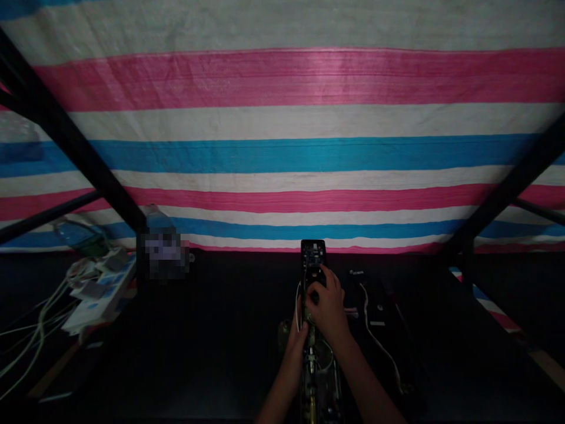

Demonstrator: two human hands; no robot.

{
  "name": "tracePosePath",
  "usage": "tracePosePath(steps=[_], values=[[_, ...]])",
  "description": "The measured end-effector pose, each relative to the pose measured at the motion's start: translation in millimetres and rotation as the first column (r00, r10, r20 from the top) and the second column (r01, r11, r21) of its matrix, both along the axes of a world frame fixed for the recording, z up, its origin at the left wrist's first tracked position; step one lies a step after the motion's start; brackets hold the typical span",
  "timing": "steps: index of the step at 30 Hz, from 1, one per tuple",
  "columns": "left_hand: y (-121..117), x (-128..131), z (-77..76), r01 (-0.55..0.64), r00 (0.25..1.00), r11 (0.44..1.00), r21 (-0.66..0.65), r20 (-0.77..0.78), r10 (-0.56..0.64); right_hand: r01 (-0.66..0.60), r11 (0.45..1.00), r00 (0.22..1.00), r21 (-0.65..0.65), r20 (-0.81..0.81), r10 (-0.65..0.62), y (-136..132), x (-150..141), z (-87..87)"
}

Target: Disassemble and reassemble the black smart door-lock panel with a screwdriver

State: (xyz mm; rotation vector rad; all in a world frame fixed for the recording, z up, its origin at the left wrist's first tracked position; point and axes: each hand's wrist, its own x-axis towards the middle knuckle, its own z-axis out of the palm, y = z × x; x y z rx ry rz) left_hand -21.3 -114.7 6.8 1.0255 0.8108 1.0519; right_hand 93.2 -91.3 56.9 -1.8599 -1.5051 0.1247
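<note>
A long black device housing [313,250], with its inside exposed, lies lengthwise in front of me. Small electronic parts show at its far end, and metal rods and wires run along the near part. My left hand [299,331] is wrapped around the left side of the housing, next to a white wire [297,306]. Over the housing's upper middle, my right hand [327,303] has thumb and forefinger brought together in a pinch. Whatever sits between those fingertips is too dark and small to make out.
On the dark table [212,341], a loose pale cable [375,338] and small parts lie to the right. A white box [99,303] with tangled cables stands at the left. Black frame bars [79,141] slope down on both sides, before a striped sheet [282,153].
</note>
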Motion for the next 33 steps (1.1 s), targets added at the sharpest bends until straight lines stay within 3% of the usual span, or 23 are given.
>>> tracePosePath(steps=[8,15,19,28,33], values=[[-2,0,6.7,-0.009,0.999,0.999,-0.034,0.044,0.010,-0.016,0.999,0.997,0.047,-0.080,0.020,2,3,-5.2],[-4,-1,-6.2,-0.027,0.996,0.995,-0.095,0.084,0.035,-0.050,0.996,0.994,0.077,-0.089,0.057,4,7,-9.8],[-4,-4,-10.6,0.034,0.995,0.990,-0.138,0.098,-0.021,-0.070,0.995,0.992,0.074,-0.102,0.077,3,6,-6.0],[-5,-6,-5.7,0.039,0.998,0.995,-0.096,0.053,-0.034,-0.069,0.994,0.990,0.080,-0.119,0.078,1,5,-0.4],[-7,-6,-0.3,0.060,0.994,0.991,-0.120,0.102,-0.048,-0.055,0.995,0.992,0.083,-0.105,0.063,0,5,0.3]])
